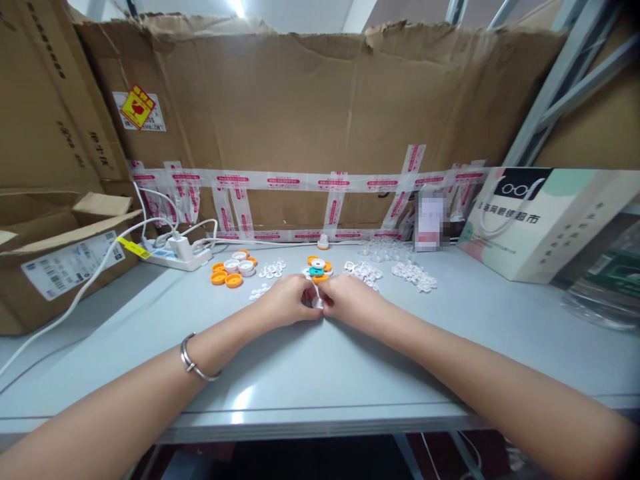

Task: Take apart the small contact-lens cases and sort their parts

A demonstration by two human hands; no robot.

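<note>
My left hand and my right hand meet over the middle of the table, fingers closed in a pinch. Between them is a small white plastic part, mostly covered by the fingers, so its full shape is hidden. Just beyond the fingertips lies a small pile of orange, white and teal round plastic parts. Small white pieces are spread past my left hand. Beyond my right hand sits a heap of white ring-like pieces.
Orange and white round caps lie at left, near a power strip with white cables. Clear parts and more white pieces lie at right. A paper bag, a large bottle and an open cardboard box flank the table.
</note>
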